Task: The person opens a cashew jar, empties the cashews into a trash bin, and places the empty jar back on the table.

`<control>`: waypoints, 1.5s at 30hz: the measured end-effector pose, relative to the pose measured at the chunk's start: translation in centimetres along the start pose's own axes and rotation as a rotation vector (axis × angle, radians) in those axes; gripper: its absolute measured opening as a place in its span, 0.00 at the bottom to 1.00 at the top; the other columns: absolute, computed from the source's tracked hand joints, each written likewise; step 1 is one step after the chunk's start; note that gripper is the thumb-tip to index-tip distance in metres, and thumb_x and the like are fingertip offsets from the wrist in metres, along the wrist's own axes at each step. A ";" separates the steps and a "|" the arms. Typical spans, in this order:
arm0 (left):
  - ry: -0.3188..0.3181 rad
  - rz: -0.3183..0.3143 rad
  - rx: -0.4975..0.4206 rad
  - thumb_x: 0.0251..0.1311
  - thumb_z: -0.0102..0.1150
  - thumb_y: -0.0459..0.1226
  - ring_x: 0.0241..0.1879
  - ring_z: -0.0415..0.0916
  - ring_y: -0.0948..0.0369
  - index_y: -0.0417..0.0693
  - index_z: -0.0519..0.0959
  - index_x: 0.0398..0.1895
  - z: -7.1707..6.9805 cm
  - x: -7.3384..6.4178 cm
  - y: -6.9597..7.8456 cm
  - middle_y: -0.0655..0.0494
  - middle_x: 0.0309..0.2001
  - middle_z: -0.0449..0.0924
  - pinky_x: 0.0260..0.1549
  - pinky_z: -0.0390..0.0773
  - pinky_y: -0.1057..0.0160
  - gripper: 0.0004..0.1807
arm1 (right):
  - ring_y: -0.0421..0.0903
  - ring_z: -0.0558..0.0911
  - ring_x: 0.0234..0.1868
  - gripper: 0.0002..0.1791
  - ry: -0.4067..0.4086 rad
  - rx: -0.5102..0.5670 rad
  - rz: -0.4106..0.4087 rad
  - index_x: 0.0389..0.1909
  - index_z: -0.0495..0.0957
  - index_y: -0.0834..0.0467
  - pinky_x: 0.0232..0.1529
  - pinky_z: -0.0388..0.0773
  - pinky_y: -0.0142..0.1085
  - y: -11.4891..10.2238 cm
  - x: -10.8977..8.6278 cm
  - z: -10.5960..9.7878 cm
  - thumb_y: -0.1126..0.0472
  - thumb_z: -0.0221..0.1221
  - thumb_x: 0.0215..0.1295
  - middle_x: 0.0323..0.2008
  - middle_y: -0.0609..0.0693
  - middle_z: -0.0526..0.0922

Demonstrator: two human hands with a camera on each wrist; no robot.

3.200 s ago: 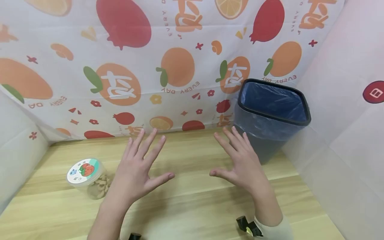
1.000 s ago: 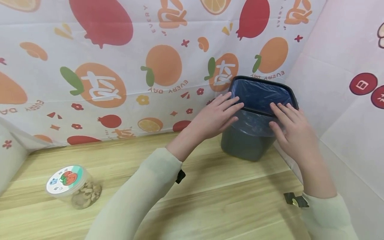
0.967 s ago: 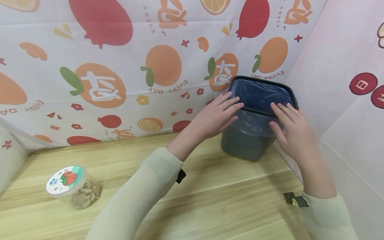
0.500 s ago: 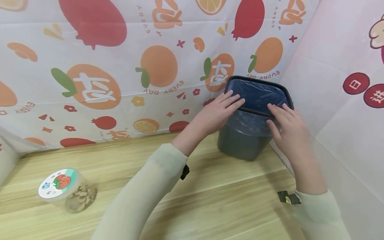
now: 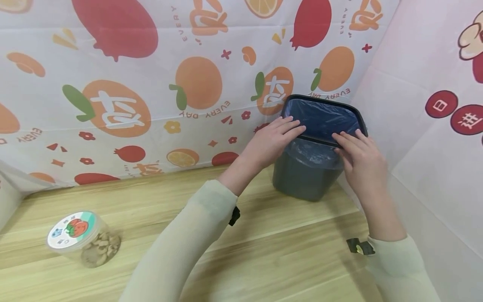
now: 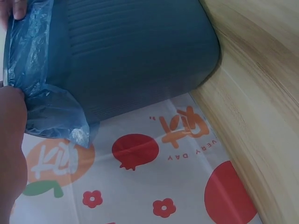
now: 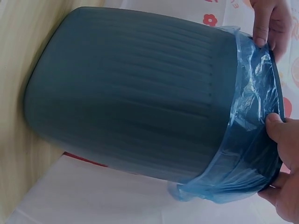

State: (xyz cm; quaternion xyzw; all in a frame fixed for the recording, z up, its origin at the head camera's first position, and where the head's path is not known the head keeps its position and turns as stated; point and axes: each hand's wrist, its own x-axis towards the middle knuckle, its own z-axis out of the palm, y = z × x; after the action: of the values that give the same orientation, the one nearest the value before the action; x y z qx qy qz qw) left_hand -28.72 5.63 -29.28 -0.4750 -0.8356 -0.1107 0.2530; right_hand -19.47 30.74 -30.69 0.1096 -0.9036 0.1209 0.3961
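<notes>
A dark grey-green trash can (image 5: 302, 178) stands upright in the back right corner of the table. Its black rim (image 5: 320, 99) is lined with a thin blue translucent trash bag (image 5: 326, 119), folded down over the outside. My left hand (image 5: 269, 140) grips the rim at its front left, thumb outside over the bag and fingers reaching over the edge. At the front right, my right hand (image 5: 362, 161) pinches the rim and bag, its thumb (image 7: 274, 127) lying on the outer wall. The right wrist view shows both hands at the rim; the can's inner bottom is hidden.
A clear round jar (image 5: 84, 239) with a tomato-printed lid and pale curved pieces inside stands at the left of the wood-grain table (image 5: 264, 256). A fruit-printed cloth (image 5: 162, 100) hangs behind, and a white sheet (image 5: 411, 138) closes off the right side.
From spread above the middle of the table, both hands have moved right and forward to the trash can's rim. Over the last second the right hand has closed onto the edge; the view has shifted right.
</notes>
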 end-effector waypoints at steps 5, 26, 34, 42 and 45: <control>-0.013 0.005 0.021 0.67 0.60 0.32 0.74 0.59 0.55 0.54 0.68 0.73 -0.3 -0.3 0.0 0.53 0.72 0.68 0.71 0.61 0.59 0.31 | 0.58 0.73 0.68 0.20 -0.002 0.004 -0.004 0.60 0.81 0.46 0.72 0.61 0.54 0.0 -0.1 0.1 0.60 0.63 0.67 0.59 0.51 0.82; 0.047 0.022 0.063 0.66 0.60 0.30 0.73 0.62 0.54 0.54 0.70 0.72 -1.3 -2.1 0.0 0.52 0.70 0.70 0.70 0.64 0.58 0.30 | 0.59 0.75 0.66 0.19 0.023 0.016 -0.052 0.58 0.83 0.47 0.69 0.65 0.57 -1.2 -0.1 0.4 0.60 0.64 0.66 0.58 0.50 0.83; 0.044 -0.001 0.075 0.65 0.61 0.30 0.74 0.61 0.55 0.55 0.70 0.72 -1.8 -2.9 0.2 0.53 0.70 0.70 0.71 0.63 0.58 0.32 | 0.58 0.75 0.66 0.19 0.020 0.021 -0.069 0.57 0.83 0.47 0.70 0.65 0.55 -1.9 0.0 0.4 0.60 0.64 0.66 0.57 0.50 0.83; 0.043 -0.024 0.058 0.64 0.62 0.30 0.74 0.60 0.54 0.55 0.69 0.72 -2.1 -3.7 0.5 0.53 0.71 0.69 0.72 0.61 0.57 0.33 | 0.59 0.77 0.64 0.18 0.035 0.035 -0.090 0.55 0.85 0.49 0.68 0.67 0.56 -2.5 -0.1 0.5 0.61 0.66 0.64 0.55 0.52 0.85; 0.050 -0.027 0.064 0.64 0.62 0.30 0.74 0.61 0.54 0.55 0.70 0.72 -2.2 -4.0 0.5 0.53 0.70 0.70 0.72 0.61 0.57 0.32 | 0.59 0.76 0.65 0.18 0.027 0.036 -0.092 0.56 0.84 0.49 0.68 0.67 0.56 -2.7 -0.2 0.5 0.61 0.66 0.64 0.56 0.52 0.84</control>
State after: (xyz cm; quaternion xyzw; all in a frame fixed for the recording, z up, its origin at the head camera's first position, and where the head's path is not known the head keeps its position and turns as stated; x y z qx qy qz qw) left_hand -25.90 1.99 -29.52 -0.4524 -0.8384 -0.0994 0.2873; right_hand -18.88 28.02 -30.77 0.1566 -0.8898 0.1200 0.4114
